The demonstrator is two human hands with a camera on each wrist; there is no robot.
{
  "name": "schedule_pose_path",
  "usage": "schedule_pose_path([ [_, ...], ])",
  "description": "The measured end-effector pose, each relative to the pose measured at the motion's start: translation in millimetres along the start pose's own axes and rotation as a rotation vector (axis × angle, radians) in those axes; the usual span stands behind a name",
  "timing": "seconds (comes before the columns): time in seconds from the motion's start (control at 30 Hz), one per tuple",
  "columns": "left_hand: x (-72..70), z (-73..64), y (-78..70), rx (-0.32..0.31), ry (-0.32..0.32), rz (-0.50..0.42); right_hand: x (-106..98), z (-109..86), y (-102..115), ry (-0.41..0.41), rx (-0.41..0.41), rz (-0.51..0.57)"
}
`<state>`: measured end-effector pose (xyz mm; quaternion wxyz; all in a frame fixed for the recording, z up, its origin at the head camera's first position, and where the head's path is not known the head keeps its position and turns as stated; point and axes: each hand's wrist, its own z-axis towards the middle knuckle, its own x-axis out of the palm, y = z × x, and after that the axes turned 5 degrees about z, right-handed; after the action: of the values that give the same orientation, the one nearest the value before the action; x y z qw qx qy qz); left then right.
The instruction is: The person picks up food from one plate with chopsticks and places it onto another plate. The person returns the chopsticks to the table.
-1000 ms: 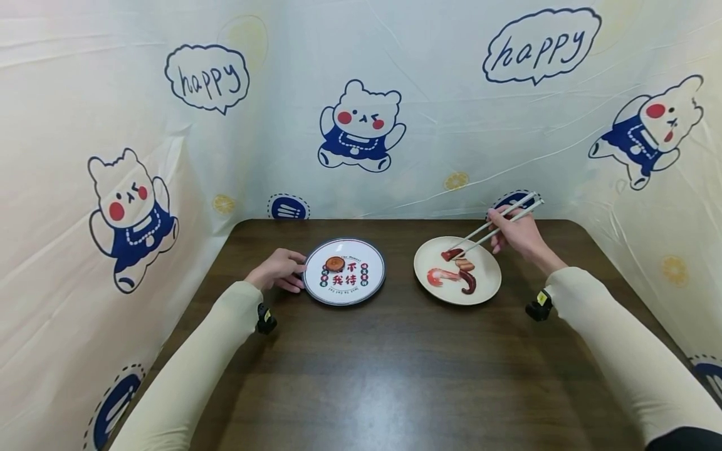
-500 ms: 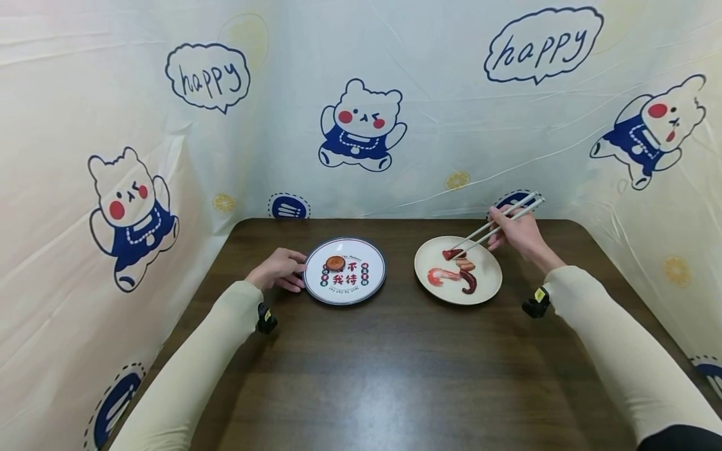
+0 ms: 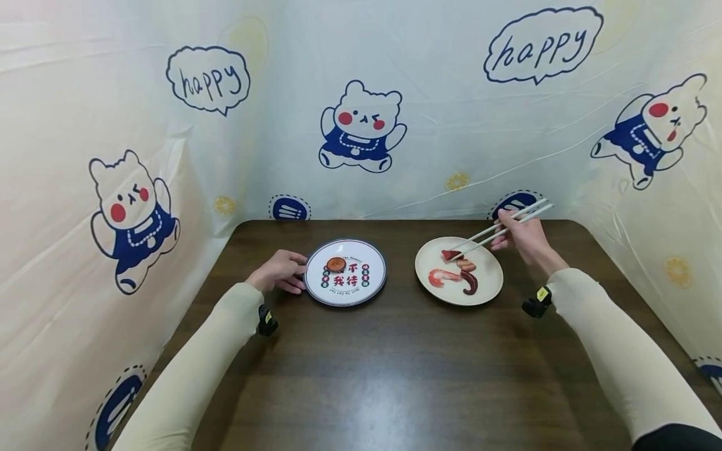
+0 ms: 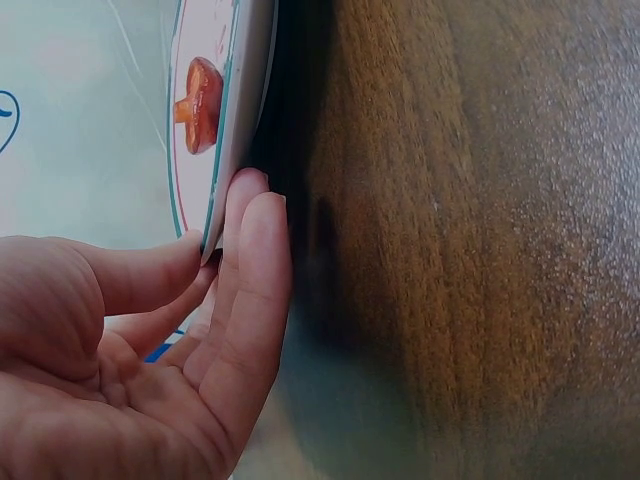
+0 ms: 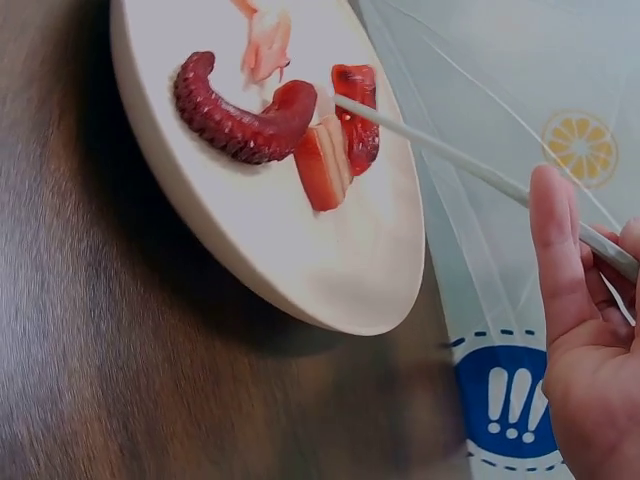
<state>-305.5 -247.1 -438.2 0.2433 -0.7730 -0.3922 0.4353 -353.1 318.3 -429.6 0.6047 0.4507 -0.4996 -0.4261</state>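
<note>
At the left, my left hand point(image 3: 280, 271) pinches the rim of a white plate with a blue edge point(image 3: 366, 291), thumb on top and fingers at the underside in the left wrist view. A round brown mushroom piece point(image 3: 336, 265) lies on that plate. My right hand point(image 3: 528, 238) holds a pair of pale chopsticks point(image 3: 502, 230). Their tips are at a dark red, glossy piece of food point(image 5: 357, 120) on the cream plate point(image 3: 487, 291); whether they grip it, I cannot tell. Beside it lie a layered meat slice point(image 5: 325, 165), a curled octopus tentacle point(image 5: 245, 130) and a shrimp point(image 3: 442, 277).
Both plates stand on a dark wooden table point(image 3: 361, 363), with a gap between them. A patterned cloth point(image 3: 361, 56) hangs behind and along both sides. Each wrist carries a small black camera, such as the right wrist camera point(image 3: 537, 303).
My right hand has shifted slightly right and down, and the chopsticks lie at a lower slant. The dark red piece has turned a little. The left hand and its plate have kept their place.
</note>
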Motion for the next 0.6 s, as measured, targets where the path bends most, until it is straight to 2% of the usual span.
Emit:
schedule_pose_path([
  [0.2, -1.3, -1.2, -2.3, -0.002, -0.009, 0.013, -2.2, 1.7, 0.4, 0.014, 0.053, 0.167],
  [0.37, -1.4, -1.9, -3.6, 0.003, 0.005, 0.017, -2.4, 2.6, 3.3, 0.043, 0.105, 0.252],
  [0.6, 0.3, -1.9, -3.1, -0.006, 0.014, 0.019, -1.7, 5.0, 5.3, 0.145, 0.158, 0.396],
])
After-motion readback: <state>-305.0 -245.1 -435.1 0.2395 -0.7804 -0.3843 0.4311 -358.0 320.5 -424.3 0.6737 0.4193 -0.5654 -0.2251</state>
